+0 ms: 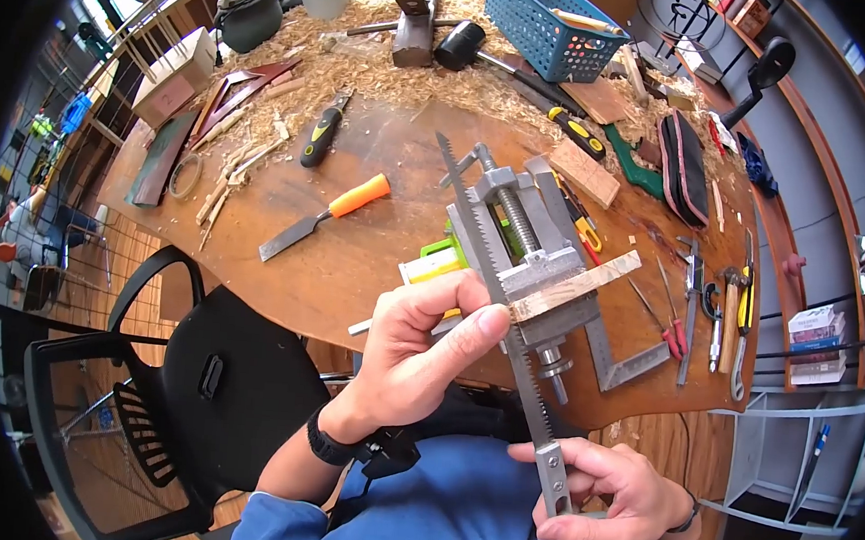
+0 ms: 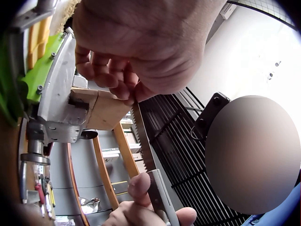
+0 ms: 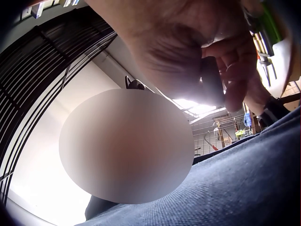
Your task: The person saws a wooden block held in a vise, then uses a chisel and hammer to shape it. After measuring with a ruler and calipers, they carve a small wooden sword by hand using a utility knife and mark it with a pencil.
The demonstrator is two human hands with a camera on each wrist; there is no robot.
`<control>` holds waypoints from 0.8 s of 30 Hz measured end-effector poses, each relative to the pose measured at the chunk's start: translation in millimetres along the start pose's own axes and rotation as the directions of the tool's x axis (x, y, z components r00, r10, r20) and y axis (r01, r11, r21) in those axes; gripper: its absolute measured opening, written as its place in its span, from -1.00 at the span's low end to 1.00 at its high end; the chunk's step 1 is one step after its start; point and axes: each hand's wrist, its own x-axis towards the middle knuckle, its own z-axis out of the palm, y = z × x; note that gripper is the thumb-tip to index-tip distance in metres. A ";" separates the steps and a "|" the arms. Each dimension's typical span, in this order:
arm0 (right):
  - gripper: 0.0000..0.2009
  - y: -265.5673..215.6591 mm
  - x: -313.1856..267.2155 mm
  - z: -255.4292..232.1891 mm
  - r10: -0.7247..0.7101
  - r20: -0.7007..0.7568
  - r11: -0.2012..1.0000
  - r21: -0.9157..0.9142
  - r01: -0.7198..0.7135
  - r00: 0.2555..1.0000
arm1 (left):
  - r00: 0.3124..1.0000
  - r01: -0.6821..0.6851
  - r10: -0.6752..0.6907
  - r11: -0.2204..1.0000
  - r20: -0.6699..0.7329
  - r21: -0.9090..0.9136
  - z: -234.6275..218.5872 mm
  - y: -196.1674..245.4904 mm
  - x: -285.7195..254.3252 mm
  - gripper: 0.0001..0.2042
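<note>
A narrow saw with a toothed metal blade (image 1: 476, 218) slants across the head view, its tip pointing up and away. My left hand (image 1: 412, 344) pinches that blade partway along, between thumb and bent forefinger. Lower down, my right hand (image 1: 627, 494) grips the grey metal handle (image 1: 552, 469), thumb on one side and fingers on the other. Just beyond the blade, a metal vise (image 1: 553, 263) clamps a light piece of wood (image 1: 592, 283). In the left wrist view the blade (image 2: 145, 136) passes beside the clamped wood (image 2: 107, 112). The right wrist view shows the handle (image 3: 212, 80) dark against the palm.
An orange-handled chisel (image 1: 357, 197) and a yellow-black handled tool (image 1: 324, 134) lie left of the vise. Wood shavings (image 1: 356, 69), a mallet (image 1: 460, 45) and a blue basket (image 1: 559, 38) occupy the far side. A steel square (image 1: 636, 365) lies at right; a black chair (image 1: 229, 386) stands at left.
</note>
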 end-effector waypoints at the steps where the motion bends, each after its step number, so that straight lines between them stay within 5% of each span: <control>1: -0.26 1.4 -1.0 1.5 -0.059 -0.048 0.998 -0.014 0.059 0.997 | 0.999 -0.043 0.044 0.999 0.011 -0.019 -0.2 -1.8 1.1 -0.81; 4: 0.01 8.5 -6.7 15.5 -0.227 -0.267 0.974 -0.081 0.213 0.937 | 0.996 0.084 -0.088 0.990 -0.029 -0.113 1.2 0.6 -2.8 -0.81; 6: 0.12 26.6 -8.2 16.4 -0.515 -0.238 0.826 -0.392 0.404 0.823 | 0.995 0.081 -0.089 0.987 -0.051 -0.139 2.2 -1.5 -1.4 -0.81; 9: -0.19 40.4 4.4 14.7 -0.772 -0.062 0.482 -0.705 0.519 0.632 | 0.992 0.073 -0.087 0.987 -0.093 -0.144 5.2 0.1 0.0 -0.81; 11: -0.52 48.3 4.3 9.8 -0.807 0.165 0.066 -0.929 0.364 0.567 | 0.991 0.068 -0.081 0.990 -0.107 -0.123 7.2 2.6 0.6 -0.81; 13: -0.67 48.2 7.7 11.5 -0.819 0.256 -0.125 -0.953 0.275 0.514 | 0.987 0.075 -0.089 0.991 -0.136 -0.108 8.5 4.5 -0.9 -0.82; 17: -0.68 43.9 1.7 16.5 -0.821 0.357 -0.286 -0.932 0.221 0.445 | 0.984 0.071 -0.078 0.996 -0.157 -0.050 10.0 8.0 -2.0 -0.82; 24: -0.72 50.9 -4.4 13.3 -0.787 0.307 -0.284 -0.950 0.126 0.536 | 0.989 0.091 -0.097 0.994 -0.111 -0.058 3.3 7.0 -3.6 -0.83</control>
